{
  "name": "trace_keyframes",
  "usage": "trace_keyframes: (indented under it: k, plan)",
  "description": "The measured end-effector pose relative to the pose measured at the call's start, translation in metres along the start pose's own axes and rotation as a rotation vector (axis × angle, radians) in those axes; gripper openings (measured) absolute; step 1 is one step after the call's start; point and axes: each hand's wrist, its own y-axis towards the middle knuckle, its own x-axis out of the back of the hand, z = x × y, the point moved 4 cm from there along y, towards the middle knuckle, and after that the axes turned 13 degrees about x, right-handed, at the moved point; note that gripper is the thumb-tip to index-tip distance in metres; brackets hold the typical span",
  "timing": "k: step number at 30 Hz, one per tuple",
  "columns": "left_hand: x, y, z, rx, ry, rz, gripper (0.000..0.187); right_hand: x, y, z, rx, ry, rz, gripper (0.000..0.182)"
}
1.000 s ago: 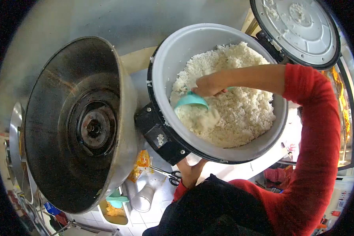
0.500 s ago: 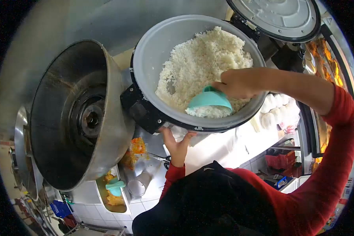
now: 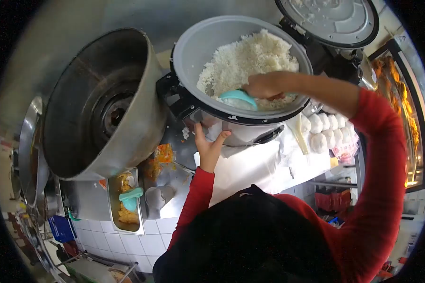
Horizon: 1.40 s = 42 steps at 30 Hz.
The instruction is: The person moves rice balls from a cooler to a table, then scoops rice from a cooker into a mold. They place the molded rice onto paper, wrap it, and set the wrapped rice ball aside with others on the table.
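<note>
At nine o'clock, one large steel bowl [image 3: 99, 104] tilts beside the single rice cooker [image 3: 236, 70]. Below it, the left hand [image 3: 208, 146] reaches up, fingers spread, pressing the cooker's outer wall. At one o'clock, the right hand [image 3: 264, 86], arm bent over the rim, is clenched around one teal scoop [image 3: 238, 98] resting in the white rice [image 3: 250, 59]. One lid [image 3: 328, 21] stands open.

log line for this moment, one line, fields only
right hand: holds scoop in rice | left hand: pressed on cooker side | lid: open
</note>
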Motion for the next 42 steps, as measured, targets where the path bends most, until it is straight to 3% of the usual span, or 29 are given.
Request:
trace_keyframes:
  k: [3, 6, 7, 10, 14, 15, 18, 21, 22, 24, 25, 26, 27, 28, 30, 32, 35, 37, 38, 40, 41, 42]
  plan:
    - [0.0, 0.0, -0.003, -0.038, 0.017, -0.022, 0.09, -0.008, -0.011, 0.004, 0.011, 0.086, -0.166, 0.043]
    - [0.009, 0.006, 0.014, -0.083, 0.245, -0.182, 0.098, 0.011, -0.034, -0.006, 0.027, 0.01, -0.155, 0.044]
    - [0.01, -0.001, 0.004, 0.033, 0.382, -0.205, 0.102, 0.019, -0.051, 0.0, -0.026, -0.005, -0.211, 0.046]
    - [0.0, -0.024, -0.027, -0.065, 0.34, -0.311, 0.1, 0.024, -0.072, -0.02, -0.096, 0.32, -0.14, 0.047]
    - [-0.022, -0.081, -0.041, -0.273, 0.224, -0.301, 0.081, -0.004, -0.067, -0.06, 0.061, 1.041, -0.08, 0.043]
    - [-0.025, -0.1, -0.041, -0.256, 0.373, -0.322, 0.067, -0.008, -0.077, -0.059, 0.199, 1.159, -0.093, 0.039]
    - [-0.014, -0.145, 0.028, -0.153, 0.823, -0.154, 0.058, -0.021, -0.106, -0.05, 0.398, 1.441, -0.201, 0.037]
    - [-0.001, -0.197, 0.103, 0.111, 1.067, 0.118, 0.051, -0.063, -0.128, -0.045, 0.524, 1.621, -0.143, 0.037]
    - [0.001, -0.213, 0.118, 0.074, 1.054, 0.202, 0.06, -0.081, -0.133, -0.044, 0.544, 1.669, -0.112, 0.04]
    - [-0.01, -0.232, 0.105, -0.027, 1.136, 0.219, 0.069, -0.14, -0.124, -0.056, 0.526, 1.747, 0.06, 0.037]
    - [-0.014, -0.237, 0.106, -0.025, 1.16, 0.203, 0.071, -0.176, -0.122, -0.058, 0.234, 1.855, 0.064, 0.037]
    - [-0.018, -0.237, 0.107, -0.031, 1.184, 0.185, 0.073, -0.218, -0.111, -0.065, 0.217, 1.923, 0.259, 0.036]
    - [-0.023, -0.237, 0.107, -0.038, 1.207, 0.167, 0.074, -0.258, -0.096, -0.072, 0.166, 1.827, 0.23, 0.035]
    - [-0.027, -0.236, 0.108, -0.038, 1.198, 0.149, 0.074, -0.297, -0.073, -0.084, 0.196, 1.81, 0.364, 0.033]
    - [-0.031, -0.231, 0.111, -0.044, 1.185, 0.109, 0.073, -0.361, -0.035, -0.11, -0.052, 1.866, 0.335, 0.046]
    - [-0.037, -0.225, 0.113, -0.023, 1.209, 0.098, 0.073, -0.367, -0.026, -0.112, -0.095, 1.929, 0.262, 0.054]
    - [-0.041, -0.223, 0.118, 0.033, 1.151, 0.117, 0.077, -0.316, -0.035, -0.1, 0.026, 1.68, -0.194, 0.056]
    - [-0.041, -0.225, 0.119, 0.054, 1.045, 0.111, 0.084, -0.279, -0.042, -0.092, 0.325, 1.281, -0.672, 0.051]
    - [-0.041, -0.23, 0.108, 0.118, 1.065, 0.0, 0.088, -0.269, -0.045, -0.085, 0.457, 1.017, -0.897, 0.047]
    - [-0.039, -0.24, 0.088, 0.23, 1.096, -0.223, 0.096, -0.282, -0.049, -0.068, 0.453, 0.526, -1.17, 0.039]
    - [-0.03, -0.245, 0.092, 0.218, 0.969, -0.39, 0.1, -0.292, -0.048, -0.06, 0.445, 0.263, -1.287, 0.034]
    - [-0.025, -0.253, 0.098, 0.238, 0.975, -0.368, 0.097, -0.311, -0.035, -0.057, 0.47, 0.136, -1.284, 0.029]
